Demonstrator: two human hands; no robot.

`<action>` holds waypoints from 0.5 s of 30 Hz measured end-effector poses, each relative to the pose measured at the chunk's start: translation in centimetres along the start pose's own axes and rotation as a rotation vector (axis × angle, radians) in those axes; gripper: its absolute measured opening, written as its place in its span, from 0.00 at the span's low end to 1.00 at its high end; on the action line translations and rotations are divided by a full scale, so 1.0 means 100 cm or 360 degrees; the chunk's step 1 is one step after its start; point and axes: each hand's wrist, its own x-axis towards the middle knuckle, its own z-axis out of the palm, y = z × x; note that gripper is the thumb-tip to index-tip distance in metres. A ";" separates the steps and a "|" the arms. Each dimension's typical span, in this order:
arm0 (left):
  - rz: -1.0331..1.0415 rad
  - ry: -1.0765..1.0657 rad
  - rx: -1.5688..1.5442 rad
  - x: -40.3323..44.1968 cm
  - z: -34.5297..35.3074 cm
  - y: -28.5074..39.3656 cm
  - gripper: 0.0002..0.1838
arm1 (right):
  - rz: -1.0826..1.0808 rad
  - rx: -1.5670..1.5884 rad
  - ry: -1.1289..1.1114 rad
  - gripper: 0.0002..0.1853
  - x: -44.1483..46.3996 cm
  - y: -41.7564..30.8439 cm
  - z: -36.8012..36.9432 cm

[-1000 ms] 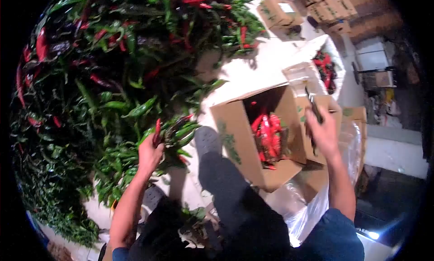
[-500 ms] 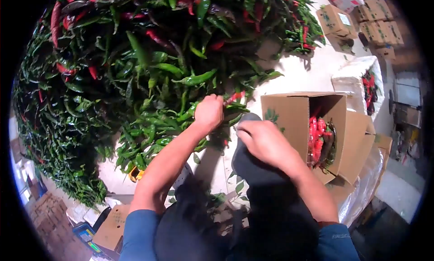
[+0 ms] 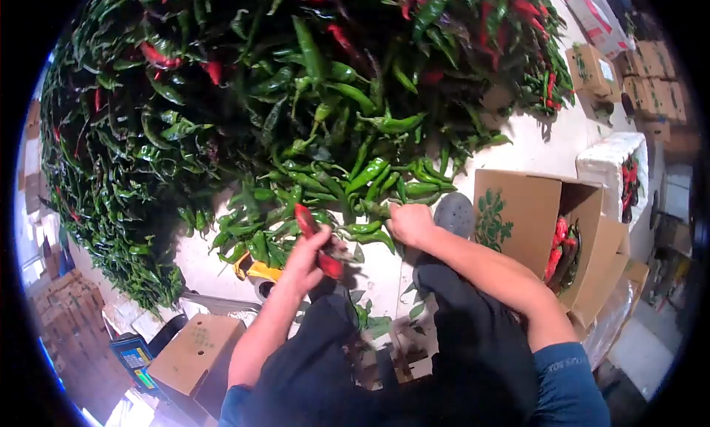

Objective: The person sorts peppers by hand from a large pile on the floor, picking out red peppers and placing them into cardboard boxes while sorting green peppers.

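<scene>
My left hand [image 3: 303,261] is closed around a red chili pepper [image 3: 305,221], whose two ends stick out past the fingers. It is over the floor at the near edge of a big heap of green chili peppers [image 3: 288,142]. My right hand [image 3: 411,224] has its fingers curled shut among the green peppers at the heap's near edge, beside my grey shoe [image 3: 454,214]. What lies between its fingertips is hidden. Loose green peppers [image 3: 373,231] are spread between the two hands.
At the right, an open cardboard box [image 3: 518,205] lies on its side with red and dark peppers [image 3: 558,253] inside. Behind it is a white foam box [image 3: 603,161]. A yellow object [image 3: 259,270] and another carton [image 3: 194,349] are at the left. Loose leaves lie near my feet.
My left hand has drawn back from the heap with the red pepper. My right hand has moved from above my shoe to the peppers left of it. The whole view has shifted.
</scene>
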 end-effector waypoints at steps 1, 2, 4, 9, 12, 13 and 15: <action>-0.0088 -0.0056 -0.0034 0.003 0.004 -0.009 0.12 | 0.0088 0.0042 0.0043 0.17 -0.003 0.004 -0.010; -0.0130 -0.0063 -0.0022 0.005 0.008 -0.020 0.13 | 0.0168 0.0093 0.0033 0.15 -0.007 0.008 -0.020; -0.0058 -0.0107 0.0029 0.013 0.020 -0.035 0.17 | 0.0304 0.0544 0.0089 0.15 -0.018 -0.007 -0.053; 0.0038 -0.0464 -0.0261 0.003 0.090 -0.026 0.31 | -0.0167 0.1546 -0.0286 0.35 -0.045 -0.068 -0.081; -0.0036 -0.0886 -0.0303 -0.013 0.122 -0.007 0.32 | -0.0186 0.1387 0.0060 0.36 -0.050 -0.057 -0.114; -0.0040 -0.1017 -0.0228 -0.021 0.132 -0.002 0.32 | -0.0145 0.1430 0.0216 0.35 -0.064 -0.061 -0.141; 0.0384 -0.1043 0.0536 -0.047 0.162 0.024 0.35 | 0.0376 0.1105 0.0373 0.31 -0.106 -0.049 -0.187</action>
